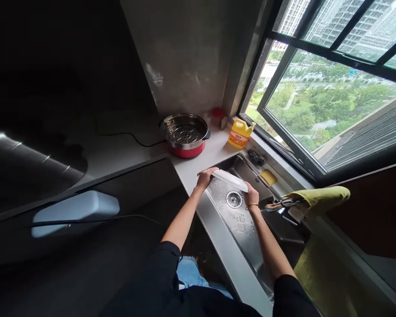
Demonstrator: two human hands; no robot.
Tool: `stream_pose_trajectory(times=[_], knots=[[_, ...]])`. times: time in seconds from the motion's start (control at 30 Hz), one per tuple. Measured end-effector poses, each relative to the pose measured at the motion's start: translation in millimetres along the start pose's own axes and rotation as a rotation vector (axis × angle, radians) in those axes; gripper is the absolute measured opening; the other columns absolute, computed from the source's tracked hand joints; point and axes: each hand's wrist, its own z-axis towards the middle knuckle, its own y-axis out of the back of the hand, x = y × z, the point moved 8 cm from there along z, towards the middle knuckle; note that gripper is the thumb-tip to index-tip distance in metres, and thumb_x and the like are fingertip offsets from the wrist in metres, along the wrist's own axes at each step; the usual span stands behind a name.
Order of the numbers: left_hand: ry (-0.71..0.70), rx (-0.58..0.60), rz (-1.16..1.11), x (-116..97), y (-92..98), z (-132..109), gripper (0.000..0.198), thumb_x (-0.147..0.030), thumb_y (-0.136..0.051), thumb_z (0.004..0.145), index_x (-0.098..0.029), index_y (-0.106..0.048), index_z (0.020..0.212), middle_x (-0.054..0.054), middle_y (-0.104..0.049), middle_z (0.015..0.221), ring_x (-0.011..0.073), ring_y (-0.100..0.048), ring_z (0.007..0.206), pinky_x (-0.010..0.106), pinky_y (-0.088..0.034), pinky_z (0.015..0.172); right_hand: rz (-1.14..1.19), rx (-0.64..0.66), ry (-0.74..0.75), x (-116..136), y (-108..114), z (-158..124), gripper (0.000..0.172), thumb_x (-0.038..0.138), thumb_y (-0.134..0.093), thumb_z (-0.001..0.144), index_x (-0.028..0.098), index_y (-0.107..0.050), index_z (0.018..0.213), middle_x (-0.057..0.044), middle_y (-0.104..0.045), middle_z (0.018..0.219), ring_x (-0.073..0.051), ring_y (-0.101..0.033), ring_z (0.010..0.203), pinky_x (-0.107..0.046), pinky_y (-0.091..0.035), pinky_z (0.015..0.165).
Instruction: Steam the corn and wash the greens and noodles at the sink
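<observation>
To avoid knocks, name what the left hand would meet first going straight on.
Past the flat white dish it holds, the left hand would probably meet the yellow, handled plastic jug; depth is unclear.

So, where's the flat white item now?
In the head view, the flat white item is just right of centre, held between the left hand and right hand over the sink, just above the drain in the picture.

Dish (230, 179) btwn L hand (206, 178) & R hand (251, 196), over sink (241, 226). Pot (186, 140) on counter (214, 240) behind sink, to L; jug (240, 134) R of pot, nr window (336, 97). Scourer (256, 157) behind sponge (268, 177), both btwn sink & window.
</observation>
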Motion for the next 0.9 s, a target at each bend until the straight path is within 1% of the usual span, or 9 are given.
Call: stream_pose_trajectory(times=[0.13,0.2,0.37,0.43,0.53,0.63,0.73,0.8,0.9], knots=[[0.033,-0.064,-0.054,-1,6.8,9,0.04,-0.014,-0.039,0.095,-0.023,-0.065,0.124,0.004,-0.067,0.126,0.0163,-0.061,0.117,0.029,-0.044,0.103,0.0,-0.024,0.028,10,0,4,0.03,0.018,-0.053,0.076,0.026,-0.069,0.1,-0.008,-0.072,0.11,-0.025,-0.067,0.1,-0.034,-0.048,0.091],[0.027,-0.051,-0.059,0,6.7,14,0.038,-0.014,-0.04,0.095,-0.023,-0.067,0.12,0.004,-0.069,0.123,0.0163,-0.062,0.115,0.028,-0.044,0.101,-0.031,-0.033,0.03,13,-1,7,0.03,0.018,-0.05,0.077,0.026,-0.068,0.099,-0.008,-0.072,0.108,-0.025,-0.067,0.098,-0.034,-0.048,0.09],[0.058,0.027,0.05,6,2.6,20,0.036,-0.017,-0.044,0.095,-0.027,-0.069,0.118,0.003,-0.071,0.117,0.0191,-0.066,0.107,0.027,-0.047,0.092,-0.085,-0.053,-0.03,4,-1,9,0.019,0.033,-0.053,0.08,0.024,-0.068,0.087,-0.008,-0.071,0.081,-0.024,-0.066,0.078,-0.031,-0.047,0.074],[0.142,0.067,0.128,13,1.6,22,0.031,-0.023,-0.047,0.096,-0.028,-0.071,0.115,0.004,-0.074,0.11,0.0216,-0.068,0.101,0.028,-0.047,0.086,-0.118,-0.072,-0.084,-1,-1,10,0.022,0.043,-0.055,0.08,0.024,-0.066,0.082,-0.005,-0.067,0.069,-0.023,-0.061,0.066,-0.029,-0.044,0.066],[0.258,0.047,0.2,19,13.0,29,0.028,-0.037,-0.051,0.095,-0.026,-0.073,0.107,0.007,-0.075,0.103,0.0235,-0.068,0.098,0.029,-0.046,0.081,-0.168,-0.129,-0.095,11,3,19,0.03,0.047,-0.053,0.08,0.021,-0.065,0.088,-0.004,-0.066,0.07,-0.02,-0.058,0.062,-0.028,-0.04,0.063],[0.297,0.006,0.191,18,38.6,50,0.029,-0.043,-0.055,0.092,-0.02,-0.072,0.098,0.009,-0.074,0.099,0.0235,-0.068,0.095,0.028,-0.046,0.079,-0.166,-0.168,-0.096,41,4,45,0.036,0.044,-0.052,0.079,0.016,-0.065,0.098,-0.007,-0.068,0.08,-0.021,-0.059,0.068,-0.029,-0.042,0.067],[0.319,-0.083,0.136,22,82.6,82,0.027,-0.036,-0.062,0.087,-0.018,-0.066,0.106,0.009,-0.073,0.105,0.021,-0.066,0.096,0.028,-0.046,0.081,-0.13,-0.137,-0.076,85,-6,87,0.038,0.041,-0.054,0.077,0.013,-0.065,0.101,-0.01,-0.07,0.086,-0.022,-0.063,0.077,-0.031,-0.045,0.074],[0.345,-0.128,0.134,32,117.2,107,0.027,-0.03,-0.062,0.086,-0.018,-0.063,0.11,0.009,-0.071,0.109,0.0205,-0.066,0.098,0.028,-0.046,0.083,-0.133,-0.082,-0.043,121,-24,118,0.035,0.038,-0.055,0.077,0.013,-0.067,0.099,-0.01,-0.071,0.087,-0.023,-0.064,0.08,-0.032,-0.047,0.078],[0.395,-0.149,0.206,64,169.2,145,0.027,-0.021,-0.055,0.089,-0.015,-0.062,0.114,0.013,-0.07,0.113,0.0235,-0.065,0.106,0.03,-0.046,0.089,-0.128,0.032,0.006,176,-72,161,0.029,0.031,-0.053,0.079,0.015,-0.07,0.097,-0.008,-0.071,0.083,-0.022,-0.065,0.08,-0.032,-0.049,0.078]])
